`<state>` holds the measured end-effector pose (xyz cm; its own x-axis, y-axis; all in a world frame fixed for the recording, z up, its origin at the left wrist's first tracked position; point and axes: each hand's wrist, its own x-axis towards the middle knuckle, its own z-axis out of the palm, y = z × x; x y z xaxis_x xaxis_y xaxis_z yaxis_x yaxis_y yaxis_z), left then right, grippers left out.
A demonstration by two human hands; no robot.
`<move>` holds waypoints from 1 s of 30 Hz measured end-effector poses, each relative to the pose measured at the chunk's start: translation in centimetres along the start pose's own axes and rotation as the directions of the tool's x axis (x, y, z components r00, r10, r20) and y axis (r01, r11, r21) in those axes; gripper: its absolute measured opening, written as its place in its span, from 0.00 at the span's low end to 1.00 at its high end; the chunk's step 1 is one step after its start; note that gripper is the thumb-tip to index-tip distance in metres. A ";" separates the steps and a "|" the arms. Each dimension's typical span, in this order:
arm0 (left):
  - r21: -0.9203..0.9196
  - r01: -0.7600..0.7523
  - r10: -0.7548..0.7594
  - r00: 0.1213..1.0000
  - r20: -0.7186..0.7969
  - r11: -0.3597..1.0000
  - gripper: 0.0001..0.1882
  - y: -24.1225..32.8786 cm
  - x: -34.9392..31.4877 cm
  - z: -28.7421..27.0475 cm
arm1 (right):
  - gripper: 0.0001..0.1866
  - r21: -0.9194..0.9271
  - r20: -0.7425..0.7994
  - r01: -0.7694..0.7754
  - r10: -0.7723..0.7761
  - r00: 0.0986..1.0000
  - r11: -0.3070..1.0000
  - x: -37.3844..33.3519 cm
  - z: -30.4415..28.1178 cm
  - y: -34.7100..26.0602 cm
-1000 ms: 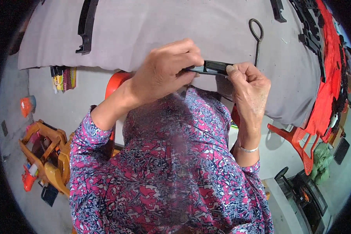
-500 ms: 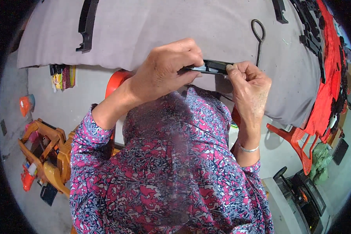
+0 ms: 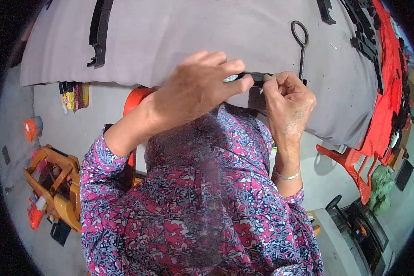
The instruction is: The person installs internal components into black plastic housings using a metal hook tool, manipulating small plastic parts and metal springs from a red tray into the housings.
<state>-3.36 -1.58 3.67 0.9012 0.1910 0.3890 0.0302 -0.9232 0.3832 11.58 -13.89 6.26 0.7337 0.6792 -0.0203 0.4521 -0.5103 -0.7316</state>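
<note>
My left hand [image 3: 195,89] and my right hand [image 3: 287,101] meet over the near edge of a table covered with grey cloth [image 3: 207,32]. Both grip a small flat black part [image 3: 257,78] between thumb and fingers, the left from the left end, the right from the right end. Most of the part is hidden by my fingers. A black metal rod with a ring end [image 3: 301,46] lies on the cloth just beyond my right hand. I wear a pink and blue patterned garment and a thin bracelet on the right wrist.
A long black strip [image 3: 99,32] lies on the cloth at the left. More black parts [image 3: 363,32] and a red cloth [image 3: 386,83] sit at the right. On the floor stand an orange wooden frame [image 3: 55,184], a red plastic chair [image 3: 349,165] and a black device [image 3: 363,225].
My hands stay in the same place on the black part; only the fingers shift slightly.
</note>
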 end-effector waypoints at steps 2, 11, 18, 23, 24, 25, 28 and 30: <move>0.009 -0.010 0.010 1.000 0.006 1.000 0.18 -0.2 0.0 0.1 | 0.07 -0.011 -0.011 0.024 -0.024 1.000 1.000 -0.1 0.1 0.1; 0.105 -0.047 0.063 0.985 -0.160 0.993 0.14 -0.5 -0.5 1.5 | 0.07 -0.065 -0.022 0.074 -0.075 0.997 0.995 -0.8 -0.1 0.2; 0.151 -0.013 0.023 0.998 -0.065 0.988 0.18 -0.1 -0.6 0.9 | 0.08 -0.116 0.090 0.169 -0.159 0.983 0.979 -0.6 -1.3 0.3; 0.148 -0.027 0.034 0.998 -0.048 0.989 0.19 0.0 -0.4 0.7 | 0.11 0.089 -0.069 0.105 -0.099 0.993 0.991 1.5 -3.9 1.6; 0.146 -0.022 0.029 0.999 -0.044 0.989 0.18 0.0 -0.4 0.6 | 0.11 0.089 -0.070 0.108 -0.102 0.992 0.990 2.5 -4.6 1.5; 0.147 -0.026 0.033 0.998 -0.045 0.989 0.18 0.0 -0.3 0.7 | 0.13 -0.060 -0.036 0.151 -0.153 0.988 0.987 3.9 -5.4 1.4; 0.137 -0.002 0.009 0.999 -0.049 0.991 0.18 0.1 -0.2 0.7 | 0.16 -0.251 0.102 0.169 -0.148 0.984 0.953 7.5 -6.0 2.9; 0.104 0.038 -0.039 0.999 0.005 0.994 0.18 0.2 0.1 0.4 | 0.18 -0.361 0.172 0.133 -0.074 0.982 0.923 9.2 -5.3 3.9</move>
<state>-3.06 -1.93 3.45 0.9014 0.2253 0.3697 0.1096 -0.9449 0.3085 22.78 -12.48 6.82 0.5998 0.7958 -0.0831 0.6981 -0.5713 -0.4317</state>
